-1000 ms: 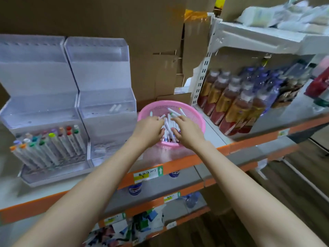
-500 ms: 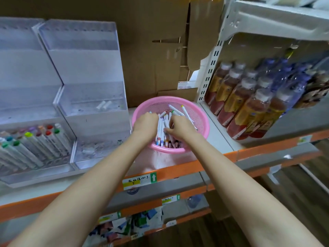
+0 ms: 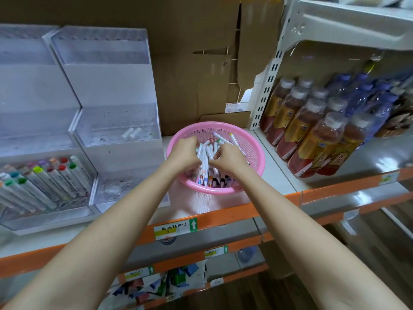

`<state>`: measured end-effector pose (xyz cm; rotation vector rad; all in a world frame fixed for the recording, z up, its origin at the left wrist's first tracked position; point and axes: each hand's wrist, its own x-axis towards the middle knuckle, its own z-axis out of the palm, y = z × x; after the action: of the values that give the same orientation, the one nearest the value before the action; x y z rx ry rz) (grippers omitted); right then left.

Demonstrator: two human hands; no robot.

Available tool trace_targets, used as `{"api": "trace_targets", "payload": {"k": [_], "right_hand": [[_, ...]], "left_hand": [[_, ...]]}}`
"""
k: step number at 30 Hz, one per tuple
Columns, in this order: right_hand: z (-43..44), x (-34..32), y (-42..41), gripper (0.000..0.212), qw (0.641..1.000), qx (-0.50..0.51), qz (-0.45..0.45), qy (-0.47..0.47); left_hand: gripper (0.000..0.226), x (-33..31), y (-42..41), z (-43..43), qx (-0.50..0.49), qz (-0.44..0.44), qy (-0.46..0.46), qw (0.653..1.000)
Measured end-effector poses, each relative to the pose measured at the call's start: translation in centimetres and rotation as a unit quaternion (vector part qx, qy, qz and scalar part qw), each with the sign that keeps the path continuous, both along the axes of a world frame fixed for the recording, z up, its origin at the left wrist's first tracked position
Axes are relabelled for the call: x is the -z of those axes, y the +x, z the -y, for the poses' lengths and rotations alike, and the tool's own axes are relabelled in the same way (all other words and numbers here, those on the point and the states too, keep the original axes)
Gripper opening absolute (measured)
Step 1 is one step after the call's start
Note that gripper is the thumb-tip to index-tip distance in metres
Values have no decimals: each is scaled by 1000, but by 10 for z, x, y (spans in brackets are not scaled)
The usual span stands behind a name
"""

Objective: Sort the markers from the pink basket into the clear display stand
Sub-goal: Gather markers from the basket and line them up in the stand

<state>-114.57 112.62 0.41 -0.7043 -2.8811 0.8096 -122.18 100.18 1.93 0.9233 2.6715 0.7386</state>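
Left hand and right hand both curl round markers in the pink basket. The clear display stand has only its near-left tier filled, so I'd say most remain.

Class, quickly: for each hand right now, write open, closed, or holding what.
Left hand: grips markers in the pink basket.
Right hand: also grips markers there.

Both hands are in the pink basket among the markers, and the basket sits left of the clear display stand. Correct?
No: the head view shows the pink basket right of the clear display stand. The left hand and right hand are in it among the markers.
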Motion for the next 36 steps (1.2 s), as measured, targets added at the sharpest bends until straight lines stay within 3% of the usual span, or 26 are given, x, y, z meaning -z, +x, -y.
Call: {"api": "trace_targets", "payload": {"k": [5, 7, 10, 15, 19, 26, 36], "right_hand": [[-3, -5, 5, 23, 995, 14, -59, -82], [-2, -10, 9, 17, 989, 14, -89, -118], [2, -14, 16, 11, 983, 11, -116, -139], [6, -23, 26, 12, 958, 1, -193, -213], [16, -40, 35, 19, 941, -30, -259, -216], [59, -61, 34, 20, 935, -78, -299, -176], [159, -64, 8, 26, 936, -145, -289, -141]], "left_hand": [[62, -7, 1, 2, -33, 113, 140, 983], [63, -8, 4, 3, -37, 171, 201, 964], [61, -9, 10, 4, -37, 188, 253, 948], [53, -18, 19, 16, -20, 138, 309, 941], [58, -30, 28, 30, 5, 57, 348, 936], [63, -50, 38, 75, -3, -42, 356, 933], [64, -56, 32, 189, -72, -66, 347, 933]]}}
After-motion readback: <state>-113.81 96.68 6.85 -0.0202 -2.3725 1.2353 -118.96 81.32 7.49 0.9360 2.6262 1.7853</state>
